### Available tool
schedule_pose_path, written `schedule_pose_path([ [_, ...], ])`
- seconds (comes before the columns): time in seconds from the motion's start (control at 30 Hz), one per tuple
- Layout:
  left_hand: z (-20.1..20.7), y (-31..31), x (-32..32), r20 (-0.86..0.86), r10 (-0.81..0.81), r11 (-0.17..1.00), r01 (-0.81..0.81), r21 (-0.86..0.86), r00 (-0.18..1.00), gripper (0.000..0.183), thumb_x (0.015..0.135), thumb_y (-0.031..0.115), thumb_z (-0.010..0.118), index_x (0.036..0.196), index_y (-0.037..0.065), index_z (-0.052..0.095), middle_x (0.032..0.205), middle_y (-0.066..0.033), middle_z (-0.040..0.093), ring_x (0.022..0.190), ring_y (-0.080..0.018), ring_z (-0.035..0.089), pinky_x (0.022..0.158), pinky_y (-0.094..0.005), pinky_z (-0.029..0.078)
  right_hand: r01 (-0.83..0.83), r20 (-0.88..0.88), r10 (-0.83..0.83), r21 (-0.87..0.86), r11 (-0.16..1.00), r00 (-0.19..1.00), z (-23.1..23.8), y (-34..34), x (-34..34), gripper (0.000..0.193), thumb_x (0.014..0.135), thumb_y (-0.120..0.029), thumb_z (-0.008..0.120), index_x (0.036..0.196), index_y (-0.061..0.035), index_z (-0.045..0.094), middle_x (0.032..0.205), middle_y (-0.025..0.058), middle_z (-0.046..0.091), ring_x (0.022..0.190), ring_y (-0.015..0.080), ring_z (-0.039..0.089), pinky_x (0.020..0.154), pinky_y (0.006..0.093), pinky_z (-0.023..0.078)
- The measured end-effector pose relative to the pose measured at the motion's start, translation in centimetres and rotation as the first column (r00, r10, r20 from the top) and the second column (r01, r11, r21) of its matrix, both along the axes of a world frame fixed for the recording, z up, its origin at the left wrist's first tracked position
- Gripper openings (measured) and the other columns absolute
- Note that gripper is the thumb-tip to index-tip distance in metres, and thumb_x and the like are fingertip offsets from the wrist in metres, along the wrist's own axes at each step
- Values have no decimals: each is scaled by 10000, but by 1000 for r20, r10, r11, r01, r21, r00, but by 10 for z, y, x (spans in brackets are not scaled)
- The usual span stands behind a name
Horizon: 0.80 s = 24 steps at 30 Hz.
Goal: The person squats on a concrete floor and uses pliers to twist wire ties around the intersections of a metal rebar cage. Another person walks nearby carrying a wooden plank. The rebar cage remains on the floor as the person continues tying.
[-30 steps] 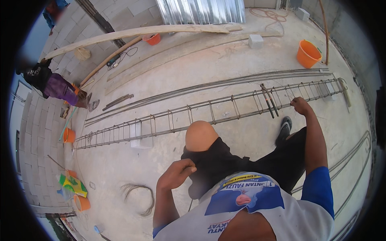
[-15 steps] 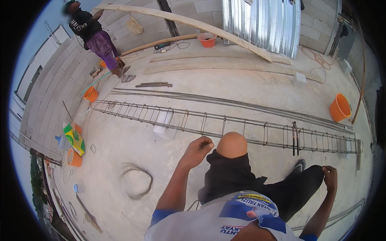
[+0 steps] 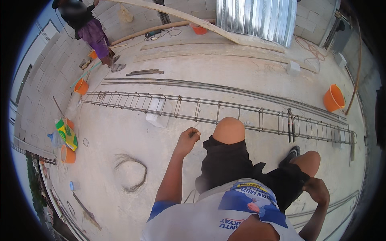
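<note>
My left hand [image 3: 187, 142] is beside my left knee, fingers curled in a pinch. Whatever may be between them is too small to make out. On my other side, my right hand [image 3: 317, 190] grips the cloth of my black shorts [image 3: 287, 184] at the thigh, its fingertips partly hidden. In front of my knees a long rebar cage [image 3: 198, 109] of thin bars and square stirrups runs across the floor, resting on a pale block [image 3: 157, 112]. Long-handled pincers [image 3: 290, 125] hang upright on the cage's right part.
A coil of thin wire [image 3: 143, 176] lies on the left. Loose long bars [image 3: 225, 90] lie beyond the cage. Orange buckets [image 3: 334, 98] stand around. A co-worker [image 3: 94, 36] stands far left. A long plank [image 3: 189, 19] slants before metal sheets [image 3: 255, 22].
My right hand has moved down along my thigh, and my right knee is now bare. The left hand has drawn slightly away from the cage. The view has shifted; the co-worker's posture differs.
</note>
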<state>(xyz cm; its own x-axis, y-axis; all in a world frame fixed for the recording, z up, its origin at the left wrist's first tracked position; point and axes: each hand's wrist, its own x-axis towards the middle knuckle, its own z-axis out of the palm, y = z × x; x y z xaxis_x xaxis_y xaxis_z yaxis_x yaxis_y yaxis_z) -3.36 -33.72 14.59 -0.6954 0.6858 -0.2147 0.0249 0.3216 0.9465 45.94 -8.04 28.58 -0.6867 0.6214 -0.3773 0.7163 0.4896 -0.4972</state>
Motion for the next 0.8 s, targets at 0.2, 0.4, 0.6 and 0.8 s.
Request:
schedule_pose_path([
  [0.2, -190, -61, 57, 226, 137, 858, -2, -513, 964, 265, 899, 242, 584, 969, -8, 637, 844, -106, 662, 714, -187, 631, 643, -319, 508, 442, -86, -433, 162, 882, 897, 29, 36, -18, 433, 897, -380, 590, 888, 53, 602, 696, 46, 511, 634, 118, 421, 582, 300, 350],
  [0.4, -261, -113, 156, 459, 66, 641, 315, -700, 886, 268, 899, 249, 585, 978, -1, 639, 849, -109, 663, 722, -193, 634, 651, -324, 509, 336, -179, -295, 277, 900, 939, 38, 84, -75, 377, 975, -331, 479, 960, 29, 589, 736, 53, 508, 676, 134, 409, 625, 292, 355],
  [0.6, -254, -115, 153, 490, 186, 652, 266, -710, 852, 271, 899, 255, 586, 987, 5, 641, 853, -113, 665, 731, -199, 637, 658, -328, 511, 150, -93, -129, 275, 950, 987, 6, 128, -168, 261, 943, -208, 530, 997, 29, 622, 823, 159, 622, 737, 224, 541, 743, 335, 444],
  [0.8, -249, -81, 109, 470, 281, 682, 170, -711, 837, 274, 899, 262, 586, 995, 11, 642, 858, -116, 666, 739, -205, 640, 666, -333, 512, -27, 14, 26, 73, 997, 1000, -84, 164, -289, 230, 888, -209, 614, 953, 8, 651, 664, 135, 577, 582, 207, 509, 598, 346, 418],
])
